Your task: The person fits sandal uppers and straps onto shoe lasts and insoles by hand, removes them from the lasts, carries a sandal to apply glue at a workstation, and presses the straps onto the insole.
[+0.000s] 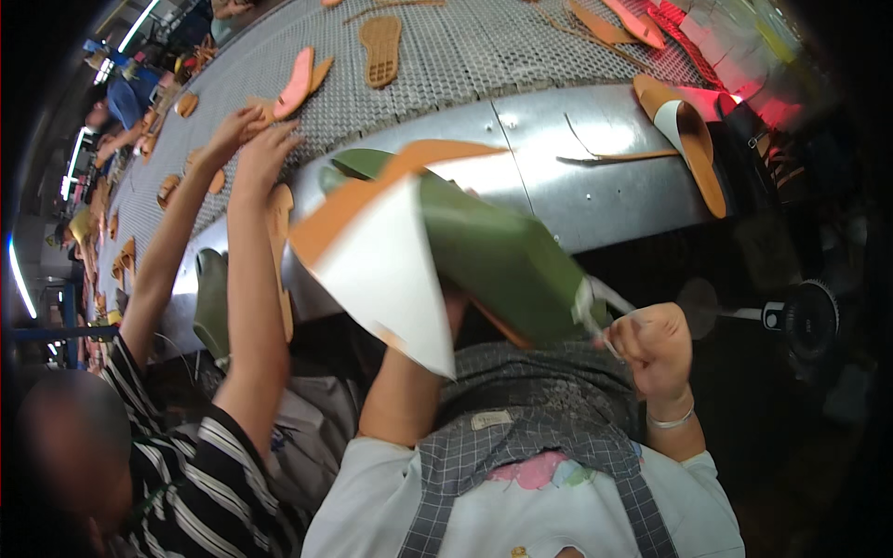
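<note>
In front of my chest, a green shoe last (507,246) is tilted, carrying a sandal with a tan sole (372,200) and a wide white strap (386,270); motion blurs them. My left hand (456,312) grips them from below, its fingers mostly hidden behind the strap and last. At the last's right end, my right hand (654,344) is closed around a thin metal tool (609,296), which reaches the last's end. The tool's exact shape is smeared.
Beyond the metal ledge (549,191) runs a mesh conveyor (446,70) with soles. A tan sandal with a white strap (684,135) lies at right. A co-worker's hands (256,139) reach over the belt at left, near another green last (212,302). A small fan (807,319) stands at right.
</note>
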A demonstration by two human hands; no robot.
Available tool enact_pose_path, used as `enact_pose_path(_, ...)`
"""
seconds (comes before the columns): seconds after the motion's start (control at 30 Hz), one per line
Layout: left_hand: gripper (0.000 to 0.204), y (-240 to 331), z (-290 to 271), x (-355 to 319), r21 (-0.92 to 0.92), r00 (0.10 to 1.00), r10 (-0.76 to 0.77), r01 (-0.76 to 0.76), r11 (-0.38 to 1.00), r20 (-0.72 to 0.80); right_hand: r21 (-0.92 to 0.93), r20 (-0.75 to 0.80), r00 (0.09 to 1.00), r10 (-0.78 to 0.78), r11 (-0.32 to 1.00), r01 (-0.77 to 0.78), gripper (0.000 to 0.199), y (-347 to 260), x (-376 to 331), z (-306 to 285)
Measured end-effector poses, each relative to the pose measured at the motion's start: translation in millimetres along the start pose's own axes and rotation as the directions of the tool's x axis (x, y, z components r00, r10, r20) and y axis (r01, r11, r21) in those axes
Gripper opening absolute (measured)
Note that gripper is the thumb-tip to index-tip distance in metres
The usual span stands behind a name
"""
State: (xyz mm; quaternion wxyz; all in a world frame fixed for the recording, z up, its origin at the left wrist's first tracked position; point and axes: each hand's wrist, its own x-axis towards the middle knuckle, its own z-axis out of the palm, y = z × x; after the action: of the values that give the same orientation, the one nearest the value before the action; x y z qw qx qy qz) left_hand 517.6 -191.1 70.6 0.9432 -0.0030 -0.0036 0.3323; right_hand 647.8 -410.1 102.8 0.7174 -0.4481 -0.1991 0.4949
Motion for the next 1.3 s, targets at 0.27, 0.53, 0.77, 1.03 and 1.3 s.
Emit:
enact_pose_path(0.27,0.055,-40.2,-4.4,2.5,-0.155,0.955,-0.197,0.165,0.974,-0.221,0.25,0.042,0.987,0.154,0.955,-0.16,0.034,41.7,29.3,7.2)
enact_pose_path(0.53,0.048,-52.3,-86.3,-27.2,0.207,0.798,-0.6,0.596,0.776,-0.052,0.212,-0.181,0.931,0.318,0.937,-0.279,0.062,32.5,42.1,-88.1)
enact_pose_path(0.77,0.046,6.6,-94.5,-35.4,0.615,0.699,-0.313,0.715,0.333,-0.643,-0.249,-0.047,0.935,0.352,0.902,-0.352,0.035,42.0,66.4,-99.4)
enact_pose_path(1.03,0.022,13.5,-42.1,-34.7,0.953,0.953,-0.05,0.301,0.023,-0.299,-0.423,-0.158,0.946,0.283,0.846,-0.324,0.02,43.8,54.1,-80.2)
enact_pose_path(1.3,0.019,12.2,-96.3,-38.9,0.977,0.977,-0.048,0.208,0.036,-0.207,-0.552,-0.196,0.98,-0.021,0.829,-0.093,0.021,73.9,15.3,-48.4)
